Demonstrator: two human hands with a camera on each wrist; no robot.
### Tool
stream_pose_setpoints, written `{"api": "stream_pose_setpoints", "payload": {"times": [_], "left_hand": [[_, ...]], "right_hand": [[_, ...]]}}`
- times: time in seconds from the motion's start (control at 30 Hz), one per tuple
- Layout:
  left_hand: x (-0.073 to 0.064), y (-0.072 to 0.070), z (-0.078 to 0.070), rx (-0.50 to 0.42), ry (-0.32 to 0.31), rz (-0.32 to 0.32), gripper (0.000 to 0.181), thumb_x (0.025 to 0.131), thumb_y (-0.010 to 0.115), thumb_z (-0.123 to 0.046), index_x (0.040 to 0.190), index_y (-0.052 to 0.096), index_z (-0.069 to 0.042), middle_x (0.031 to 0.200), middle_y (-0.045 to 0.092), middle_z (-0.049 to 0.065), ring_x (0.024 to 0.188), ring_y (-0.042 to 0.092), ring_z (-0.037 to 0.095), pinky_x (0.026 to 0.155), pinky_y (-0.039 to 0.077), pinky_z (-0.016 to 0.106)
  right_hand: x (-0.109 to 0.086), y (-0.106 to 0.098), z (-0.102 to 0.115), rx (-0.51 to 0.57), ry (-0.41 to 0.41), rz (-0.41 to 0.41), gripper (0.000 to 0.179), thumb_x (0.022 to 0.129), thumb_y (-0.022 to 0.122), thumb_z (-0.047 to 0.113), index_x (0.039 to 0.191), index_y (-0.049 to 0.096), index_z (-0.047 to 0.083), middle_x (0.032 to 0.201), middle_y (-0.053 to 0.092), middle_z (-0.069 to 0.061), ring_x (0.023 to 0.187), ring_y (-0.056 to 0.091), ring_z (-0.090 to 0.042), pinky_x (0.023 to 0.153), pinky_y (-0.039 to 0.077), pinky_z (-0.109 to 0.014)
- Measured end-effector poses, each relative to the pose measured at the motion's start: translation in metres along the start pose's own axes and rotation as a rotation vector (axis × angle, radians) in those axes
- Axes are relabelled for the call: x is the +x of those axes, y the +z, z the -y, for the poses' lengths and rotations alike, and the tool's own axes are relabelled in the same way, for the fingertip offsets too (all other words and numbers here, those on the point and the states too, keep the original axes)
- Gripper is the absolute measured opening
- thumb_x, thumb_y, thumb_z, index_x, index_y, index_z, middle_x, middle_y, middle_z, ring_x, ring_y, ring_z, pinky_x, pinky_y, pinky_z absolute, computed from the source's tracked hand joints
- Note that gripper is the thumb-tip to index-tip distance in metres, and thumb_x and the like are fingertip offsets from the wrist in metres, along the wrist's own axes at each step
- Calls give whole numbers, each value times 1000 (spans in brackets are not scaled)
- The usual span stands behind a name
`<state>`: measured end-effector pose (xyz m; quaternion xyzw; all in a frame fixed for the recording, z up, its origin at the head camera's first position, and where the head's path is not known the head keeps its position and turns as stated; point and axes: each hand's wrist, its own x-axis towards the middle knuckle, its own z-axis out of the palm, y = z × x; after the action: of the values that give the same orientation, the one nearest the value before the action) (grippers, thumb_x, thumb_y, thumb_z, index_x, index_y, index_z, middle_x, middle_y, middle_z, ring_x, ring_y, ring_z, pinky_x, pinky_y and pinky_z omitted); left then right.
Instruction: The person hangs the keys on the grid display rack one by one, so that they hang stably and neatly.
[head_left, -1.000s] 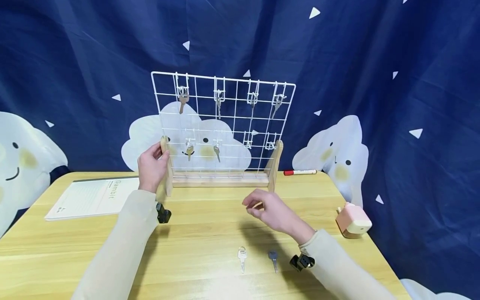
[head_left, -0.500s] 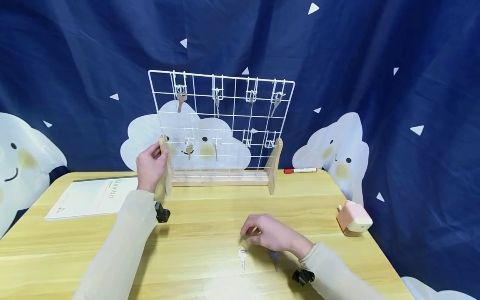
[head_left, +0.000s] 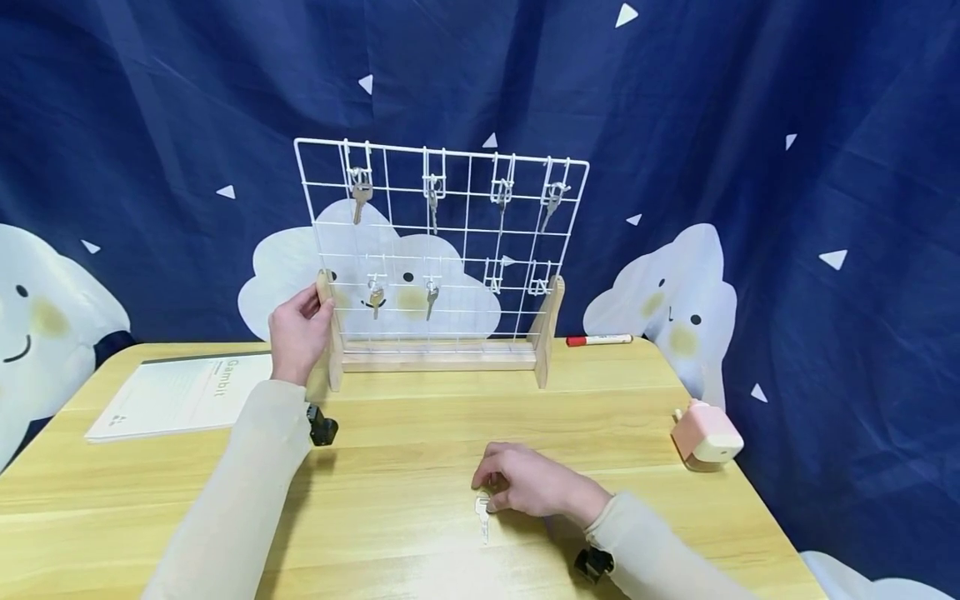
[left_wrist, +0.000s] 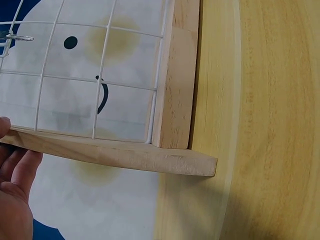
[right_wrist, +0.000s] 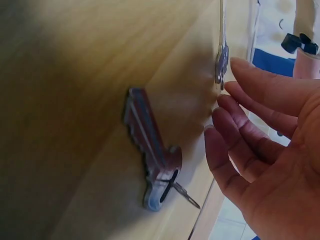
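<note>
My left hand [head_left: 298,333] grips the left wooden side post [head_left: 332,354] of a white wire key rack [head_left: 467,225], thumb on one side and fingers behind. Over the table, my right hand [head_left: 528,482] reaches down to a silver key [head_left: 482,508], its thumb and fingertips spread around the head and ring end. In the right wrist view the fingertips are right by that key [right_wrist: 221,67], with a gap between thumb and fingers. A second key [right_wrist: 155,155] lies closer to that camera; the right hand and wrist mostly hide it in the head view.
Keys hang from the rack's upper hooks, such as a brass-toned key [head_left: 362,200], and from two lower ones. Two lower right hooks [head_left: 538,279] bear no key. A notebook [head_left: 183,396] lies left, a red-capped marker [head_left: 600,340] behind, a pink-and-white box-shaped object [head_left: 707,435] right.
My right hand has come down and toward me, from above the table to the silver key, covering the second key. My left hand keeps its grip on the rack's post.
</note>
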<state>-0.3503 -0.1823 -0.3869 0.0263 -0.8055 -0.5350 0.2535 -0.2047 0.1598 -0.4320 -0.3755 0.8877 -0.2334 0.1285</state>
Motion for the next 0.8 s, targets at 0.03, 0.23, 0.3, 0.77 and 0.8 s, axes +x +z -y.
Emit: {"api": "stream_pose_setpoints", "payload": {"times": [0.03, 0.23, 0.3, 0.77, 0.8], "left_hand": [[0, 0, 0, 1, 4, -2, 39, 98, 61, -13, 136, 58, -3, 129, 60, 17, 118, 59, 25, 97, 50, 30], [1, 0, 1, 0, -2, 0, 40, 98, 61, -13, 136, 57, -2, 129, 60, 18, 119, 58, 25, 98, 50, 30], [0, 0, 1, -2, -11, 7, 41, 98, 60, -14, 137, 56, -2, 130, 59, 18, 120, 58, 26, 98, 49, 30], [0, -1, 2, -12, 12, 3, 38, 98, 60, -11, 134, 59, 0, 128, 60, 19, 118, 59, 27, 98, 50, 30], [0, -1, 1, -11, 9, 5, 38, 98, 60, -12, 134, 58, 0, 129, 60, 19, 118, 59, 27, 98, 50, 30]], "right_hand": [[0, 1, 0, -5, -5, -1, 25, 79, 81, 7, 103, 73, 9, 93, 57, 8, 84, 54, -6, 78, 49, -18], [2, 4, 0, -7, -8, -8, 23, 77, 81, 3, 95, 69, 12, 90, 55, 10, 82, 53, -4, 74, 49, -15], [2, 5, -1, 1, 0, -10, 23, 77, 81, 2, 91, 68, 13, 88, 53, 10, 80, 52, -4, 72, 48, -15], [1, 1, -5, 147, 59, -30, 19, 87, 70, -5, 85, 67, 14, 79, 63, 11, 73, 56, 0, 67, 52, -17], [0, 1, -5, 149, 56, -45, 19, 87, 70, -4, 85, 67, 14, 80, 63, 11, 73, 56, 0, 67, 52, -18]]}}
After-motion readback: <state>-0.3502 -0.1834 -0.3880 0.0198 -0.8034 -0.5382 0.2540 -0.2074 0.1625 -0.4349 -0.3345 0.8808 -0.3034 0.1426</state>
